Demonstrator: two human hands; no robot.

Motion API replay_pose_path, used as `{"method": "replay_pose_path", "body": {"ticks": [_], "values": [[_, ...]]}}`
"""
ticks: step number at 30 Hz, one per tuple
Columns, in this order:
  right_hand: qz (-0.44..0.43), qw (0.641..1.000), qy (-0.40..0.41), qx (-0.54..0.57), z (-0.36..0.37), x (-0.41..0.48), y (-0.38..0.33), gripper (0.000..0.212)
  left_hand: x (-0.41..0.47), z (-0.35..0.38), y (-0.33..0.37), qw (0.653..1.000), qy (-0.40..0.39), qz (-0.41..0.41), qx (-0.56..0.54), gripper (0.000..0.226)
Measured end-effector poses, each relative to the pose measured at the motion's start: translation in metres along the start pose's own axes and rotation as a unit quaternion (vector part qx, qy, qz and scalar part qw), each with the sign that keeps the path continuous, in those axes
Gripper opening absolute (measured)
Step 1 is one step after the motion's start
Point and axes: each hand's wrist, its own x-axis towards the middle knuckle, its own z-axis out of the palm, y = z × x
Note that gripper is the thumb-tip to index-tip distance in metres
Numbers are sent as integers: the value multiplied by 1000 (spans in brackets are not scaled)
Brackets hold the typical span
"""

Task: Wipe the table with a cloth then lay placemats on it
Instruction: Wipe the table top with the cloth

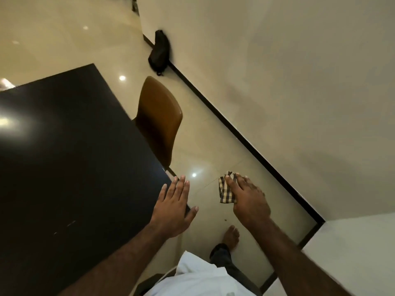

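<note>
While the left hand lies flat and spread on the black table corner gripping nothing, right hand pinching a checked cloth off past the edge over the floor, brown chair tucked in beside

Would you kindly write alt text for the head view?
A person's right hand holds a checked cloth in the air beside a glossy black table, while the left hand lies flat on its corner; a brown chair stands alongside.

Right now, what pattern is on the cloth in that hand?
The cloth is checked, cream with dark stripes, seen in the head view.
</note>
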Motion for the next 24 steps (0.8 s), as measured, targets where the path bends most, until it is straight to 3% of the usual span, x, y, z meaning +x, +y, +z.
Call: {"method": "replay_pose_path", "body": {"ticks": [14, 24], "values": [[-84, 996, 16, -20, -106, 227, 135, 89, 249, -99, 92, 996, 55, -73, -24, 98], [-158, 986, 46, -34, -167, 444, 98, 87, 411, -188, 18, 982, 127, -137, -12, 101]]}}
